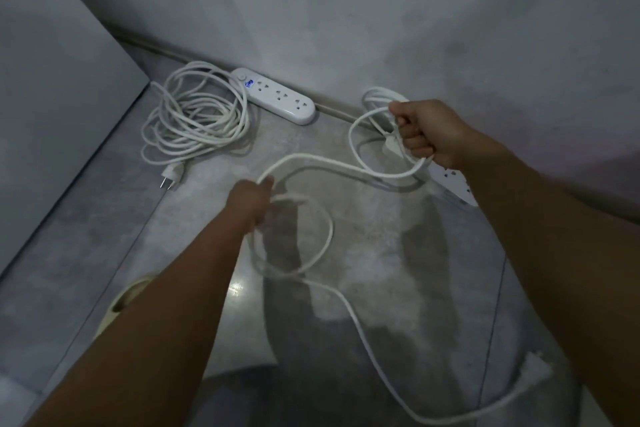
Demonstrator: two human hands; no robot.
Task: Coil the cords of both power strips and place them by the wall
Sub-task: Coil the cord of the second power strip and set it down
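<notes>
One white power strip (277, 96) lies against the wall, its cord (195, 114) coiled on the floor to its left with the plug (172, 175) at the front. My right hand (426, 132) grips several loops of a second white cord (374, 172). The second strip (453, 184) lies by the wall, partly hidden under my right forearm. My left hand (254, 203) holds the same cord lower down, where it forms a loop above the floor. From there the cord trails across the floor to its plug (535, 371) at the lower right.
A grey wall (346, 10) runs behind both strips, with a baseboard along the floor. A grey panel (52, 114) stands at the left. A beige slipper (117, 305) shows beside my left forearm. The floor is grey tile.
</notes>
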